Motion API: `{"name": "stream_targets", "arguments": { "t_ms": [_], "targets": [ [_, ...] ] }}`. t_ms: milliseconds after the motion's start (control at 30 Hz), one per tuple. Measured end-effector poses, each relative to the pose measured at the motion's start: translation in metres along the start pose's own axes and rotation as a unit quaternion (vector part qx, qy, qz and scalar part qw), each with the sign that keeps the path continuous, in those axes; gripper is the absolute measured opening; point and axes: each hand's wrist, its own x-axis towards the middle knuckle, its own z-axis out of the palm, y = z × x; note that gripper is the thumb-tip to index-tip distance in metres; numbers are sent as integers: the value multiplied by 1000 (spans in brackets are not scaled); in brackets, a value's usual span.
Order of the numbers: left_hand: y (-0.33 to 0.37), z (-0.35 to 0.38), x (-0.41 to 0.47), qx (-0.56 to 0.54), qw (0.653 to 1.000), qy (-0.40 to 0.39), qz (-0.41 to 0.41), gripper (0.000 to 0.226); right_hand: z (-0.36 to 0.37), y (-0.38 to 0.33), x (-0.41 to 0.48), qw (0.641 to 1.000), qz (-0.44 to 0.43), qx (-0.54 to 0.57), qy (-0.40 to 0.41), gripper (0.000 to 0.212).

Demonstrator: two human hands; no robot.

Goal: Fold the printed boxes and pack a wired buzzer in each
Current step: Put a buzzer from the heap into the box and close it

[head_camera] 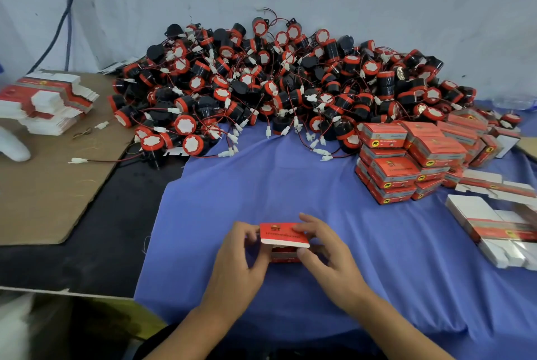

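1. A heap of wired buzzers lies against the pale wall. They have black bodies, red rims, white faces and thin red and black leads ending in white plugs.
2. A blue cloth covers the bench in front of the heap, and the heap's front edge spills onto it.
3. In front of the heap, well apart from it and close to the person, one printed box is held between both hands. Its red lid flap is raised and shows a white edge.
4. I cannot tell whether the box rests on the cloth or is held just above it.
5. The left hand has its grip on the box's left end, with the thumb and curled fingers pinching it.
6. The right hand has its grip on the right end. Its fingers lie over the lid flap and its thumb is at the front corner.
7. I cannot tell what is inside the box.
8. Touching the heap's right end, folded boxes are stacked on the cloth in several layers.
9. Farther right of the heap and nearer the person, flat blanks lie with white sides showing.
10. Left of the heap, a fanned stack of blanks rests on a brown cardboard sheet.
11. Just off the heap's front left corner, a loose lead with a white plug lies on that cardboard.
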Motion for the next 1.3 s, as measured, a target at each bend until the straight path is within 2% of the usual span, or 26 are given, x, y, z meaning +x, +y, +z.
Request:
{"name": "stream_targets", "arguments": {
  "t_ms": [33,100,267,433,633,733,900,1133,1300],
  "targets": [
    [0,-2,2,-26,1000,5,-10,42,-1,1,-1,1000,-8,-15,-7,38],
    [0,-6,3,-36,999,8,20,49,-1,3,-3,999,-16,-37,-2,36],
    [0,-10,0,25,992,-114,41,46,4,5,-4,993,-57,-108,8,45],
    [2,-10,1,41,993,-100,49,44,3,3,-6,988,-73,-136,22,49],
    [1,-9,1,48,994,-76,64,40,3,-1,-7,974,-123,-180,61,34],
    [0,-8,1,67,992,-74,73,38,4,2,-10,975,-116,-178,60,35],
    [4,-3,-5,116,987,-67,86,42,6,4,-11,960,-158,-223,56,38],
    [10,-13,-1,250,950,-111,154,38,7,3,-16,944,-163,-285,45,39],
    [14,-24,14,301,920,-115,222,32,6,4,-16,940,-196,-274,62,38]
  ]
}}
